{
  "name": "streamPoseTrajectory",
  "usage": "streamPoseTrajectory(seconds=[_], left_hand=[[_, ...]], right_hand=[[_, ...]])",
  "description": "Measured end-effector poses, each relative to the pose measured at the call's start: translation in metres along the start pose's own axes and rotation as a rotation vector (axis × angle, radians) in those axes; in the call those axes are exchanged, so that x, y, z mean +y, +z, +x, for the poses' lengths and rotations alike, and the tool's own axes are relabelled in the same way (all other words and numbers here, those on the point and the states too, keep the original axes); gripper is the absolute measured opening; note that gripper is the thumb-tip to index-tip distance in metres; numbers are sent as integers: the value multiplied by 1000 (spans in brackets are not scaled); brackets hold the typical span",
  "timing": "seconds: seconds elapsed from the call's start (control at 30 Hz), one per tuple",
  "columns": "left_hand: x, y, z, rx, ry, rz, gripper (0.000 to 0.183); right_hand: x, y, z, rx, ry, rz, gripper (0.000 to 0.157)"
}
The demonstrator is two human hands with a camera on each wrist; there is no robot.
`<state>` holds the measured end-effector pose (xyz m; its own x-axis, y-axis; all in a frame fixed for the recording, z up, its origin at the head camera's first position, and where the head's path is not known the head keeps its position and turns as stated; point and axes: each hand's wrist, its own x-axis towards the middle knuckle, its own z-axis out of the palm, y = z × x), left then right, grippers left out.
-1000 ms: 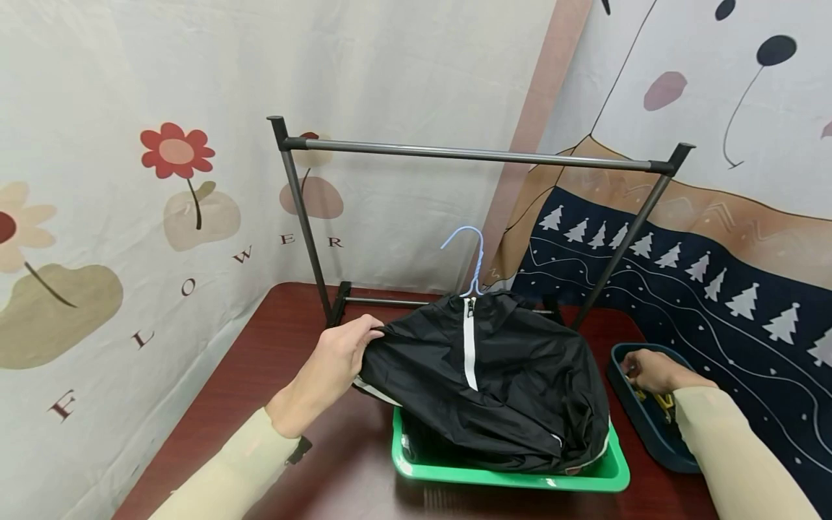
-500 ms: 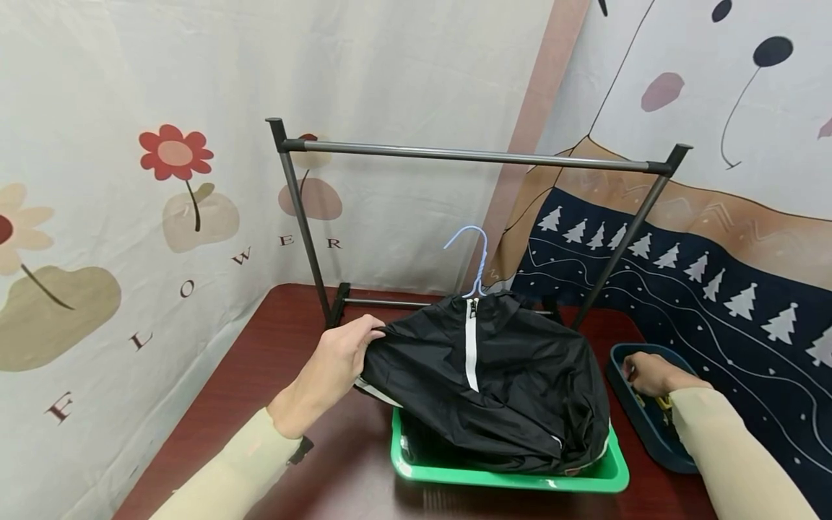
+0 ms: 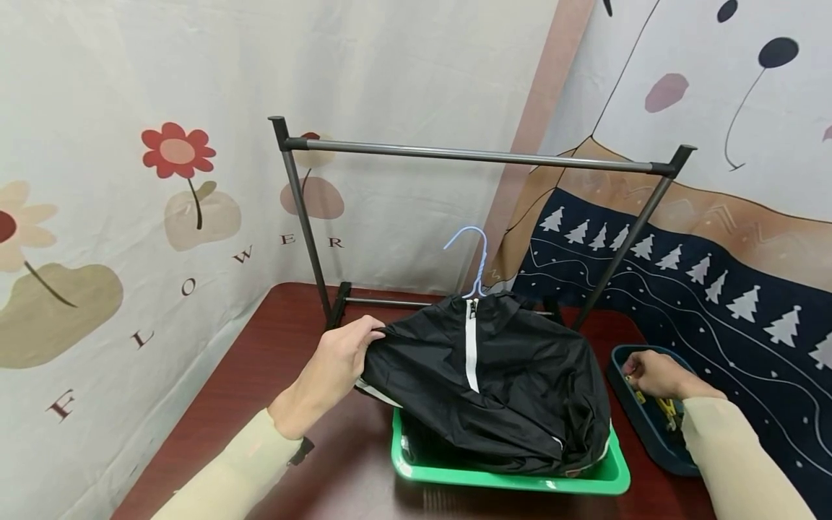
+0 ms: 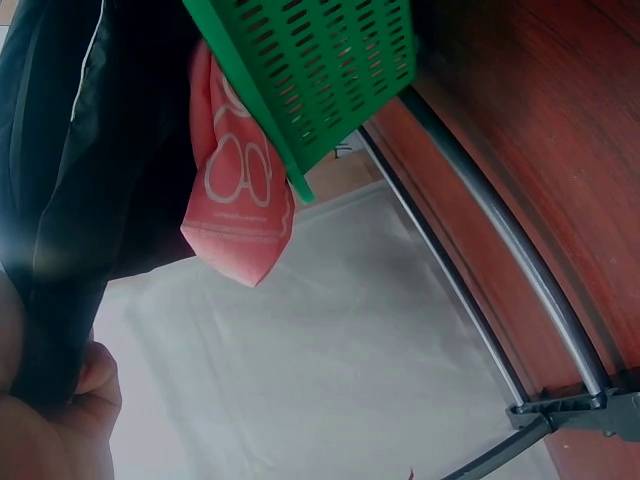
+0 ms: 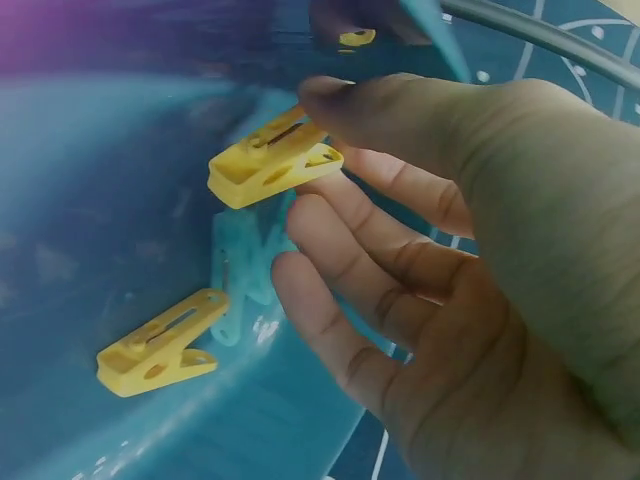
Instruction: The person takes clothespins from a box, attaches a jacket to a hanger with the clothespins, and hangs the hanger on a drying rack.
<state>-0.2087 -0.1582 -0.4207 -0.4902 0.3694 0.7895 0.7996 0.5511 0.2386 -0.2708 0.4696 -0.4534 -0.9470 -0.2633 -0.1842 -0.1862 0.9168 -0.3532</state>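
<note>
A black jacket [image 3: 520,361] with a white zip strip hangs on a light-blue wire hanger [image 3: 482,263], its lower part draped into a green basket [image 3: 507,480]. My left hand [image 3: 331,361] pinches the jacket's edge at the left and holds the fabric stretched out. Over at the right, my right hand [image 3: 659,375] is inside a dark blue tray [image 3: 640,426]. The right wrist view has its thumb and fingers pinching a yellow clothespin [image 5: 265,165]. Another yellow clothespin [image 5: 160,345] and a blue-green clothespin [image 5: 230,270] lie below it in the tray.
Behind the basket stands a metal clothes rack [image 3: 474,153] on the dark red table [image 3: 260,361]. Pink fabric [image 4: 240,200] with white print hangs out past the basket in the left wrist view. Printed cloth walls [image 3: 403,72] enclose the table.
Inside the tray my right hand has shifted slightly, and more of the yellow clothespins shows beside it. The left hand and the jacket stay almost where they were.
</note>
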Motion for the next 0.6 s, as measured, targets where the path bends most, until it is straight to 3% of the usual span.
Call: streamPoseTrajectory(seconds=[0.23, 0.6], left_hand=[[1, 0, -1, 2, -8, 6, 21], [0, 2, -2, 7, -3, -12, 22]], right_hand=[[-3, -5, -10, 85, 44, 20, 19], [-31, -18, -27, 285, -6, -10, 25]])
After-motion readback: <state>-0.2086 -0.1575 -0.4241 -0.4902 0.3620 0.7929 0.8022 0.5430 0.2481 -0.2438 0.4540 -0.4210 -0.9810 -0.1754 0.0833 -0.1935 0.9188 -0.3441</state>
